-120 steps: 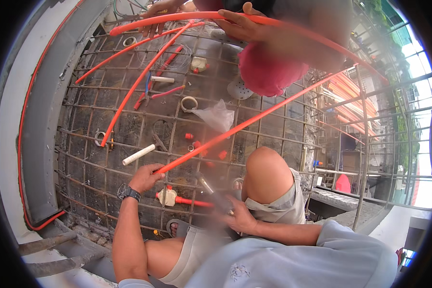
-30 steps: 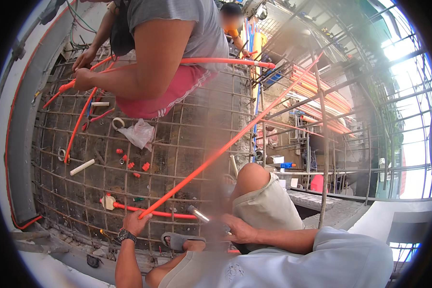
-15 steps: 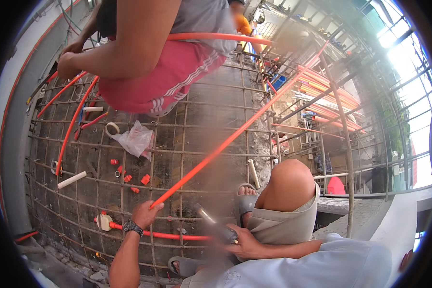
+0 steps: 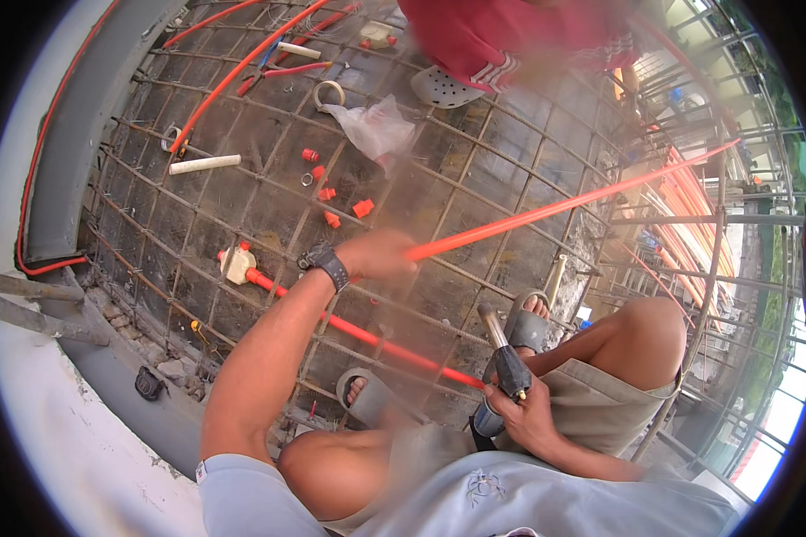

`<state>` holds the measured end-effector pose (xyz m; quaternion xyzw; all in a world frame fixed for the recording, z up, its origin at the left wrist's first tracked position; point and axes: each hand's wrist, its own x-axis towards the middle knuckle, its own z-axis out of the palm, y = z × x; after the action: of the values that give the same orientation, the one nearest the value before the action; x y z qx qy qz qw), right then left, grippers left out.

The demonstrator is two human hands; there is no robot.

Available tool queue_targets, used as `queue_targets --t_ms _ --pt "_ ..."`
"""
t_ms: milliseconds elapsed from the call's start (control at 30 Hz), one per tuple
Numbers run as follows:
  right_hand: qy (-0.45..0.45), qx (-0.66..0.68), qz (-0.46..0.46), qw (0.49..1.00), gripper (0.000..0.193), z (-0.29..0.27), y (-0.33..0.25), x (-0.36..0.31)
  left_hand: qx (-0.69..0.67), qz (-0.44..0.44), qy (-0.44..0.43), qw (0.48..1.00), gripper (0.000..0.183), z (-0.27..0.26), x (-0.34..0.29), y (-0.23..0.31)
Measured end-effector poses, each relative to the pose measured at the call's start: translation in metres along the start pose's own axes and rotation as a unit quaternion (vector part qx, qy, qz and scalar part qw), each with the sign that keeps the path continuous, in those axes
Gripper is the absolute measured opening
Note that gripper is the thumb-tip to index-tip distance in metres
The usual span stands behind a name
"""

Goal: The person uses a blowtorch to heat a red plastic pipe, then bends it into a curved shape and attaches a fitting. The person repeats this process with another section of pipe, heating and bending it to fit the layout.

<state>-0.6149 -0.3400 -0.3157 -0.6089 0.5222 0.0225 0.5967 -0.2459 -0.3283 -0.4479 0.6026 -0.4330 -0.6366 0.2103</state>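
Note:
My left hand (image 4: pixel 381 254), with a watch on its wrist, is closed around the near end of a long orange pipe (image 4: pixel 546 208). From there the pipe slants away to the far right. In front of my lap my right hand (image 4: pixel 527 413) grips a blowtorch (image 4: pixel 510 369) with a black head, a metal nozzle pointing up and away, and a gas can partly hidden below. No flame can be made out. A second orange pipe (image 4: pixel 376 342) runs low over the rebar from a cream junction box (image 4: pixel 239 265) to near the torch.
A rebar grid (image 4: pixel 457 188) covers the floor. Several orange fittings (image 4: pixel 328 193), a white tube (image 4: pixel 204 165), a tape roll (image 4: pixel 329 94) and a plastic bag (image 4: pixel 381 130) lie on it. A person in red shorts (image 4: pixel 510 36) crouches ahead. Bundled orange pipes (image 4: pixel 694 219) lie at right.
The view has shifted, so the floor things appear higher and further right. My left hand still holds the pipe, which now lies flatter across the view. The torch stays in my right hand.

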Motion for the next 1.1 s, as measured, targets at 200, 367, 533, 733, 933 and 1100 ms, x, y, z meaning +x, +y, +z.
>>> queue_targets --t_ms 200,367,533,733,933,1100 --pt "0.009 -0.067 -0.120 0.990 0.025 0.024 -0.009 0.021 -0.096 -0.124 -0.060 0.986 0.032 -0.009 0.000 -0.015" --pt "0.039 0.028 -0.042 0.998 0.017 0.020 -0.027 0.012 -0.143 -0.145 -0.043 0.978 0.031 -0.017 -0.008 0.000" --pt "0.043 -0.080 -0.126 0.988 0.018 0.031 -0.029 0.032 -0.074 -0.106 0.018 0.991 0.031 -0.031 -0.009 -0.007" --pt "0.007 -0.052 -0.128 0.990 0.018 0.049 -0.024 0.047 0.061 0.019 0.033 0.997 0.032 -0.031 -0.009 -0.031" --pt "0.053 -0.023 -0.098 0.994 0.017 0.058 -0.027 0.051 -0.062 -0.026 0.031 0.997 0.031 -0.031 -0.022 -0.011" --pt "0.077 0.026 -0.077 0.994 0.020 0.068 -0.027 0.050 -0.196 -0.037 -0.006 0.980 0.032 -0.046 -0.031 -0.008"
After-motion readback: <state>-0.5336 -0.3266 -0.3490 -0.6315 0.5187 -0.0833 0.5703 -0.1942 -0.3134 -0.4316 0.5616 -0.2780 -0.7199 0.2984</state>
